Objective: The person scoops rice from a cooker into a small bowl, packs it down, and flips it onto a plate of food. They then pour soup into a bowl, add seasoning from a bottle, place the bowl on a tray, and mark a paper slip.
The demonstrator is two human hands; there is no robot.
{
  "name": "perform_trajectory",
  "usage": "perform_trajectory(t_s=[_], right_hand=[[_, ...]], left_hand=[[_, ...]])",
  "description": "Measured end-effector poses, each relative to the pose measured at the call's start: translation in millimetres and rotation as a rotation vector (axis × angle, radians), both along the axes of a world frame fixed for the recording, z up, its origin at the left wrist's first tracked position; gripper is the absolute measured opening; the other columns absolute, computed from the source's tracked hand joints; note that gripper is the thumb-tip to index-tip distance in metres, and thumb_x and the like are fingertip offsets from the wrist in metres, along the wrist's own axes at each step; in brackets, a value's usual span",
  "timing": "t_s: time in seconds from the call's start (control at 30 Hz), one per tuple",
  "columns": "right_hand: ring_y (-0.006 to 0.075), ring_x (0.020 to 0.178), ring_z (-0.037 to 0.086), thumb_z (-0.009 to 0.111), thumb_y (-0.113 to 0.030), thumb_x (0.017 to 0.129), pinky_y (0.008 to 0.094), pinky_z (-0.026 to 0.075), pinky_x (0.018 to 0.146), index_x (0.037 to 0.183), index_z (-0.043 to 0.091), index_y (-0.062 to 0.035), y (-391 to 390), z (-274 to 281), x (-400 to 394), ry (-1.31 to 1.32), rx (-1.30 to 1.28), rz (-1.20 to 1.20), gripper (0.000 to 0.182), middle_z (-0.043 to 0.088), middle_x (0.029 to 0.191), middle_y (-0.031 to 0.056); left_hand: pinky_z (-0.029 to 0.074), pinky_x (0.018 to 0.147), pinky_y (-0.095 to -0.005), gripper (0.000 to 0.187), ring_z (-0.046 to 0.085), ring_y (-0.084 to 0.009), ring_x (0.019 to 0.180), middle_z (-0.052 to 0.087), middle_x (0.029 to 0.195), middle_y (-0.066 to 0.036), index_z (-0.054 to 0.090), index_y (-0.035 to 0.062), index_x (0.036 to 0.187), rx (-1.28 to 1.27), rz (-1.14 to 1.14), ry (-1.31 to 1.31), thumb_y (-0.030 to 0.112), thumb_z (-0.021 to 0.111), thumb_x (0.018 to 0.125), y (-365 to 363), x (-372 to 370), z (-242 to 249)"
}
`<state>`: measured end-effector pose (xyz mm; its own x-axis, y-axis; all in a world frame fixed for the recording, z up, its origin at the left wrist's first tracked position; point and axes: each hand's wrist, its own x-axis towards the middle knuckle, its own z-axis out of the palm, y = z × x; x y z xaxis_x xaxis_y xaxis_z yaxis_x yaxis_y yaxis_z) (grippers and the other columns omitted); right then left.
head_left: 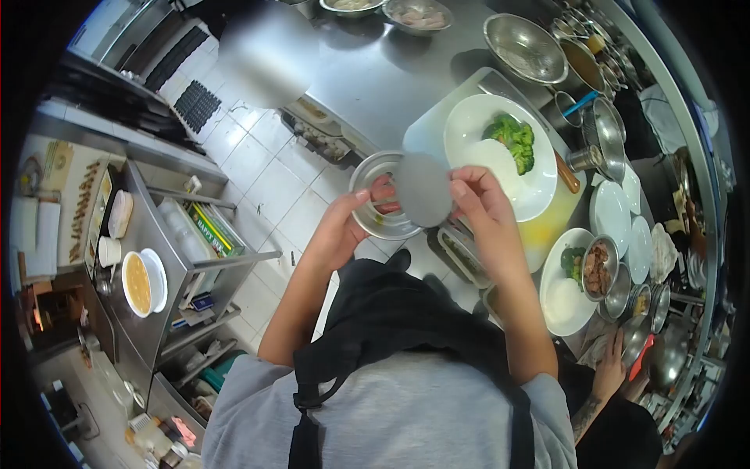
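Left hand [341, 227] has the near-left side of a round, shiny steel bowl [368, 169] pinched between thumb and fingers, just in front of the body and above the tiled floor [269, 180]. Right hand [478, 197] has its fingertips closed on the edge of a flat, round grey disc [423, 190], kinda lid-like, which hides the right part of the bowl's opening. Some reddish-pink pieces [383, 190] show inside on the uncovered side, so yeah, stuff's already in there and it's only partly hidden. Can't tell from a still if the disc is coming on or off, or if it's touching the rim. Over on the right, a big white oval plate [462, 117] already has green broccoli florets [512, 141] and a smooth white mound [500, 166], no brown pieces that I can see. Another white oval plate [550, 273] has broccoli and a white mound too, and a small steel bowl of brown, meaty-looking chunks [599, 270] overlaps its edge, though I can't say whether it rests there. A co-worker's hand [608, 371] is at the lower right, well apart.
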<state>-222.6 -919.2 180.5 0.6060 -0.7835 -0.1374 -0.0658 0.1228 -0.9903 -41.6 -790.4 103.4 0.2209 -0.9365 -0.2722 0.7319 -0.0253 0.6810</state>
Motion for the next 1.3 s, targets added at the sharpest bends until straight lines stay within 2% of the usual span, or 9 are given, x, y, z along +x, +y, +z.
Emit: perform_trajectory(t_s=[0.07,0.37,0.43,0.67,0.97,1.07,1.1,1.2,1.3], right_hand=[[0.0073,0.086,0.049,0.058,-0.024,0.095,0.0225,0.041,0.072,0.108,0.057,-0.0062,5.5,8.4,11.8,0.084,-0.450,-0.089,0.022,0.057,0.102,-0.0007],[0.0098,0.097,0.051,0.057,-0.020,0.095,0.0233,0.042,0.085,0.112,0.058,-0.0028,16.4,-12.7,13.0,0.149,-0.371,0.038,0.024,0.057,0.105,0.0025],[0.0092,0.095,0.051,0.057,-0.018,0.095,0.0225,0.042,0.082,0.111,0.059,-0.0022,30.4,-31.8,22.6,0.232,-0.523,0.133,0.022,0.058,0.102,0.0021],[0.0081,0.082,0.054,0.057,-0.013,0.095,0.0222,0.044,0.073,0.104,0.062,0.0004,177.2,-78.6,72.2,0.167,-0.393,0.669,0.017,0.060,0.091,0.0006],[0.0136,0.080,0.060,0.060,-0.009,0.090,0.0268,0.048,0.072,0.103,0.065,0.0005,517.1,-80.8,144.5,-0.192,-0.609,1.745,0.017,0.066,0.090,0.0088],[0.0194,0.083,0.064,0.061,-0.008,0.088,0.0305,0.051,0.077,0.101,0.066,-0.0004,612.3,-60.1,137.6,-0.298,-0.688,2.032,0.016,0.067,0.092,0.0124],[0.0201,0.084,0.065,0.061,-0.008,0.088,0.0309,0.051,0.078,0.100,0.066,-0.0008,638.1,-53.0,132.6,-0.356,-0.718,2.087,0.015,0.067,0.092,0.0125],[0.0218,0.083,0.066,0.061,-0.008,0.087,0.0312,0.051,0.078,0.099,0.066,-0.0011,693.2,-44.5,121.4,-0.455,-0.737,2.189,0.015,0.068,0.092,0.0129],[0.0218,0.082,0.066,0.062,-0.008,0.086,0.0310,0.051,0.076,0.099,0.066,-0.0023,719.0,-50.2,119.8,-0.433,-0.742,2.265,0.015,0.068,0.090,0.0125]], left_hand=[[0.050,0.093,-0.0386,0.050,0.061,-0.0221,0.109,0.060,0.122,-0.014,0.045,-0.0047,0.131,0.014,0.020,0.050,0.030,0.050,0.095,12.1,-0.6,6.1],[0.045,0.099,-0.0455,0.054,0.055,-0.0229,0.117,0.055,0.128,-0.010,0.046,0.0035,0.131,0.111,0.177,0.135,0.041,0.053,0.094,101.9,6.6,-38.0],[0.048,0.093,-0.0391,0.055,0.058,-0.0188,0.111,0.057,0.123,-0.010,0.049,0.0019,0.128,0.250,0.224,-0.115,0.045,0.052,0.094,141.5,-2.6,-57.8],[0.048,0.089,-0.0316,0.057,0.060,-0.0165,0.106,0.061,0.118,-0.010,0.047,0.0009,0.131,0.392,0.617,0.061,0.046,0.045,0.096,349.8,-59.0,-47.7],[0.042,0.092,-0.0318,0.063,0.056,-0.0199,0.103,0.063,0.113,-0.015,0.058,-0.0066,0.120,0.865,1.611,-0.157,0.050,0.047,0.094,633.7,-213.0,-27.8],[0.050,0.081,-0.0347,0.058,0.062,-0.0228,0.089,0.066,0.098,-0.014,0.062,-0.0072,0.104,1.164,1.948,-0.090,0.048,0.045,0.095,710.0,-299.7,-16.3],[0.054,0.066,-0.0343,0.056,0.065,-0.0231,0.076,0.067,0.091,-0.013,0.062,-0.0047,0.103,1.038,2.199,-0.082,0.048,0.044,0.095,736.9,-327.9,-26.0],[0.055,0.069,-0.0395,0.063,0.069,-0.0288,0.070,0.059,0.115,-0.022,0.051,-0.0084,0.122,0.956,2.626,0.188,0.048,0.048,0.093,816.7,-409.1,-13.9],[0.055,0.062,-0.0368,0.051,0.066,-0.0251,0.062,0.065,0.080,-0.015,0.060,-0.0034,0.101,1.095,2.944,0.048,0.046,0.048,0.093,908.1,-485.4,-22.1]])
